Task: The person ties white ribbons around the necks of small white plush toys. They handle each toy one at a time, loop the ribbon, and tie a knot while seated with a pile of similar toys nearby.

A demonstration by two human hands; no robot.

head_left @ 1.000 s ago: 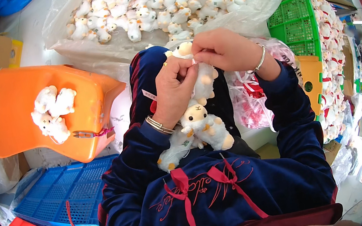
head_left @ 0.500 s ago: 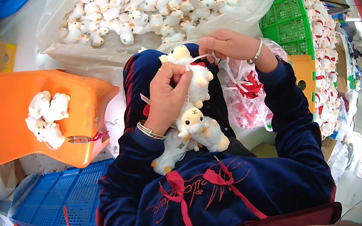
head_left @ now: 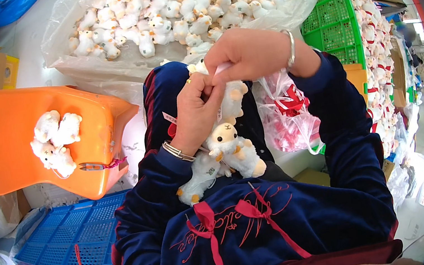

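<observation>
Over my lap, my left hand is closed on a small white plush sheep, pinching it near the neck. My right hand has its fingers closed on a pale ribbon right beside the left fingertips. Both hands cover the toy's neck and much of its head. Below them on my lap lies a second plush sheep with a cream face, among other white plush toys. A small red and white tag piece shows by my left hand.
At the left stands an orange plastic chair bearing several plush sheep and small snips. A plastic sheet ahead carries a heap of toys. Blue crate lies lower left; green crate and a bag of red pieces are right.
My right hand has moved left and inward, from beside the plush sheep to over its head, meeting my left fingertips. The left hand stays on the toy.
</observation>
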